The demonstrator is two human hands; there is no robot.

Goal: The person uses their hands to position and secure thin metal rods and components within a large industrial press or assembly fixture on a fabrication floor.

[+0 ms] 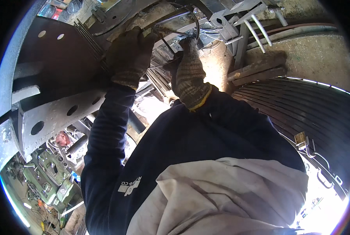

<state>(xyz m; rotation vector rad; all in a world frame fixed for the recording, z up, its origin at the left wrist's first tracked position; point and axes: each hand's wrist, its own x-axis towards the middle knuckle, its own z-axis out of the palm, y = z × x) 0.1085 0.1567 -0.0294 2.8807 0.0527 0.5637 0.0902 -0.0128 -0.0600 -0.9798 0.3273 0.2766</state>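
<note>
Both hands wear knitted work gloves and reach toward the top of the head view. My left hand (pixel 130 56) is closed near the edge of a dark metal plate (pixel 53 58); what its fingers hold, if anything, is hidden. To its right, my right hand (pixel 190 64) is closed around the lower end of a dark, thin curved rod (pixel 197 23) that arcs up and over to the left. Thin dark bars (pixel 166 44) cross the gap between the hands.
A bundle of thin rods (pixel 91 39) lies along the plate. Below it runs a steel beam with round holes (pixel 61 113). Green machinery (pixel 46 176) stands lower left. Pale bars (pixel 257 31) stick out upper right, above a brown beam (pixel 257 70) and ribbed dark sheet (pixel 300 105).
</note>
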